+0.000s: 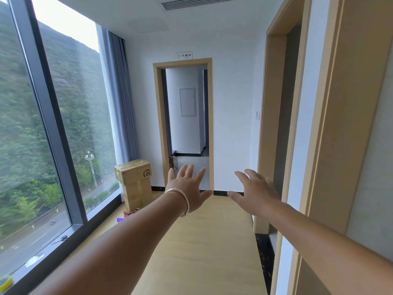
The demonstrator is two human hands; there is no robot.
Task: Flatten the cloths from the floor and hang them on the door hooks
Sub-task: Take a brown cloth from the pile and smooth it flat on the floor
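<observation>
Both hands are held out in front of the body at about the same height, palms turned away from the camera. On the left hand [187, 188], the fingers are spread and straight, nothing is held, and a silver bangle [180, 201] is worn at the wrist. On the right hand [255, 190], the fingers are likewise extended and slightly relaxed, and nothing is gripped. The two hands are set apart, with the thumbs pointed toward each other.

Cloths are seen only in part: a brownish bundle [132, 212] and a purple scrap [120, 220] lie on the light wooden floor [208, 241] near the window, just above the left forearm and partly hidden by it. What each piece is cannot be told exactly.

Two stacked cardboard boxes [135, 182] are placed in the far corner, beside a grey-blue curtain [121, 99]. A large window [53, 124] fills the left side. An open doorway [185, 124] with a small sign [184, 55] above it is located straight ahead. Wooden door frames [282, 103] are lined along the right wall. No door hooks can be made out.
</observation>
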